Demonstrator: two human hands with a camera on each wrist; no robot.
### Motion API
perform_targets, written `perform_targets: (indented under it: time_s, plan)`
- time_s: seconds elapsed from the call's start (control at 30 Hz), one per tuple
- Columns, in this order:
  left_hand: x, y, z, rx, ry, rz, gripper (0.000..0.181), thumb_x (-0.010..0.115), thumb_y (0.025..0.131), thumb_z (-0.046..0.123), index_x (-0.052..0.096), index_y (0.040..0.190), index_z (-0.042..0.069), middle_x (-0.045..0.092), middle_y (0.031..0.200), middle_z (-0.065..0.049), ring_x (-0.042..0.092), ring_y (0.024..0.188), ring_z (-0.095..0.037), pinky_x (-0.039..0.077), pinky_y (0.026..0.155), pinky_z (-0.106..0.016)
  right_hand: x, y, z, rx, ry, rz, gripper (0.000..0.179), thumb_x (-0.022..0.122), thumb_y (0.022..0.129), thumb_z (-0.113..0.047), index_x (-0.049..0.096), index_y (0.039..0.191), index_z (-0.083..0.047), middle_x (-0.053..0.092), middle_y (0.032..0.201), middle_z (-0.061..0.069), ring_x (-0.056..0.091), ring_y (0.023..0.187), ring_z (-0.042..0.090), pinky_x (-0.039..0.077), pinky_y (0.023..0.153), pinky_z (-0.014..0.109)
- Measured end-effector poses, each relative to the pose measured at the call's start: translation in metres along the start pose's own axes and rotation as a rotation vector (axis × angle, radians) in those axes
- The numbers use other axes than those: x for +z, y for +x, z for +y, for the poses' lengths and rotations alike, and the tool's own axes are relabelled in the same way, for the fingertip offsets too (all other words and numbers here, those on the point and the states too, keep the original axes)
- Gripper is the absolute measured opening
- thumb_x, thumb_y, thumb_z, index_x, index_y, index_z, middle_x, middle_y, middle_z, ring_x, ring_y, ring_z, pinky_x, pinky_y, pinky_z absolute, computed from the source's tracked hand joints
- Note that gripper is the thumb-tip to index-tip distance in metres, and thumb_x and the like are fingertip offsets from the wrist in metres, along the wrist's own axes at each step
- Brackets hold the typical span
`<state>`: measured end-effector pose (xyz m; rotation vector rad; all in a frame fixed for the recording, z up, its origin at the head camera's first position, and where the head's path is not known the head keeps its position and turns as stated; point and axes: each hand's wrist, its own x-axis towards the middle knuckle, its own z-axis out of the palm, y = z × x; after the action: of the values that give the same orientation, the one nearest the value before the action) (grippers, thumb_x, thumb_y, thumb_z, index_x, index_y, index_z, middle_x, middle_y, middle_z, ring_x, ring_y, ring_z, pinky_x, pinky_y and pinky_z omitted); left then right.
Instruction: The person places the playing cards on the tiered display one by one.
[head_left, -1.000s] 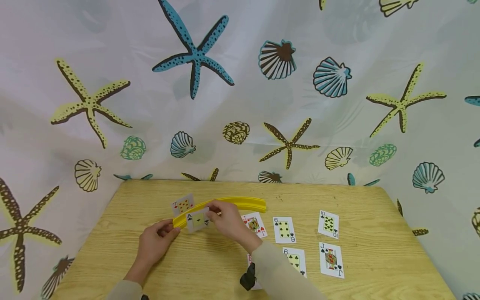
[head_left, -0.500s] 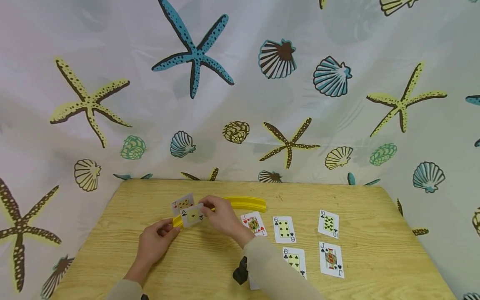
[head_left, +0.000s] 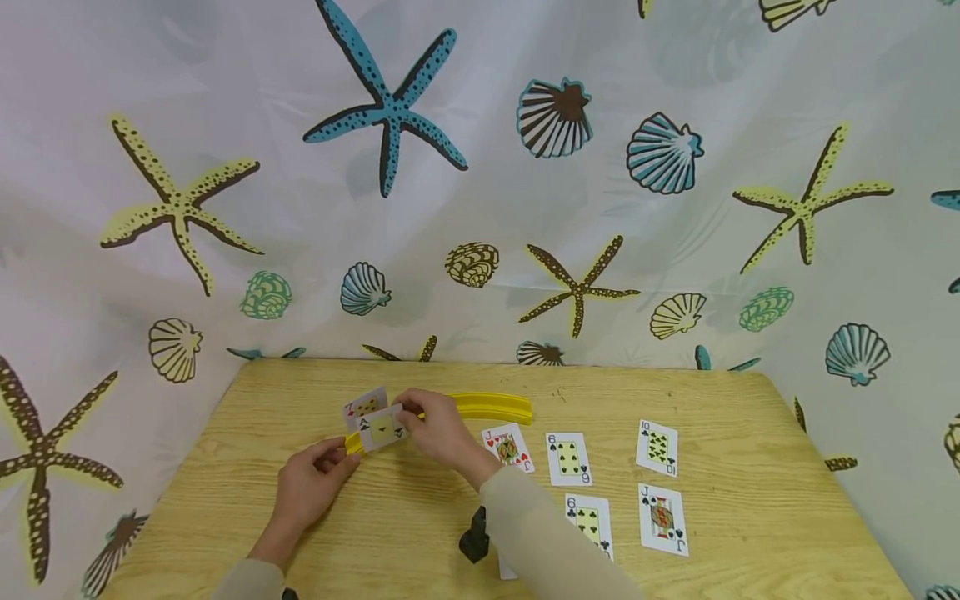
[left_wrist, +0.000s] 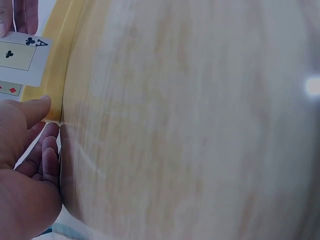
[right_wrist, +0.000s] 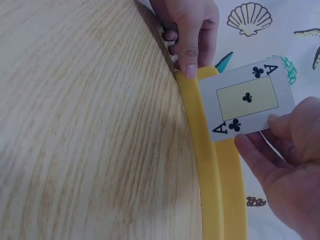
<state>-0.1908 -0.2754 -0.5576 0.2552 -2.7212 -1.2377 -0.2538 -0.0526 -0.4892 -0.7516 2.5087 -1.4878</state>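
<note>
My left hand (head_left: 311, 483) grips the left end of a curved yellow card holder (head_left: 495, 407), thumb on its near face. My right hand (head_left: 438, 429) pinches an ace of clubs (head_left: 382, 428) by its right edge, between thumb and fingers. In the right wrist view, the ace (right_wrist: 247, 98) has its bottom edge right at the groove of the holder (right_wrist: 205, 150), close to the left thumb. Behind the ace a seven of diamonds (head_left: 365, 406) stands upright at the holder, partly covered by it in the head view.
Face up on the wooden table (head_left: 750, 433), right of the holder, lie a jack of hearts (head_left: 507, 449), two sixes, a ten (head_left: 657, 448) and a jack of spades (head_left: 663, 519). Another card is mostly hidden under my right forearm. A patterned cloth (head_left: 480, 208) hangs behind and at both sides.
My right hand has carried the ace of clubs left and slightly up, from in front of the holder to its groove, overlapping the seven. My left hand stays put.
</note>
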Motion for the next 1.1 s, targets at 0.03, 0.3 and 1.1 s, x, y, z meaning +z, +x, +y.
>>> perform_targets:
  time_s: [0.03,0.3,1.1]
  plan:
    - [0.000,0.000,0.000,-0.001,0.000,-0.001,0.045,0.075,0.100,0.029,0.070,0.133,-0.001,0.076,0.109,-0.013,0.063,0.087,-0.011,0.051,0.076,-0.021,0.000,0.000,0.000,-0.005,-0.003,-0.001,0.022,0.058,0.109,-0.011,0.072,0.124,-0.007,0.074,0.115,0.008,0.069,0.103,0.014,0.054,0.078,0.020]
    - [0.000,0.000,-0.001,-0.005,-0.007,-0.008,0.044,0.076,0.099,0.026,0.070,0.133,-0.001,0.076,0.108,-0.012,0.063,0.087,-0.010,0.051,0.075,-0.020,0.004,0.007,0.001,-0.033,-0.025,0.010,0.022,0.058,0.109,-0.011,0.072,0.125,-0.006,0.074,0.115,0.009,0.070,0.103,0.013,0.055,0.079,0.018]
    - [0.001,0.002,-0.003,0.002,-0.018,0.000,0.044,0.076,0.100,0.025,0.070,0.133,-0.002,0.076,0.108,-0.013,0.063,0.087,-0.010,0.051,0.075,-0.019,0.014,0.017,0.002,-0.064,-0.092,0.003,0.019,0.060,0.107,-0.007,0.073,0.121,-0.002,0.075,0.115,0.012,0.070,0.102,0.016,0.057,0.083,0.019]
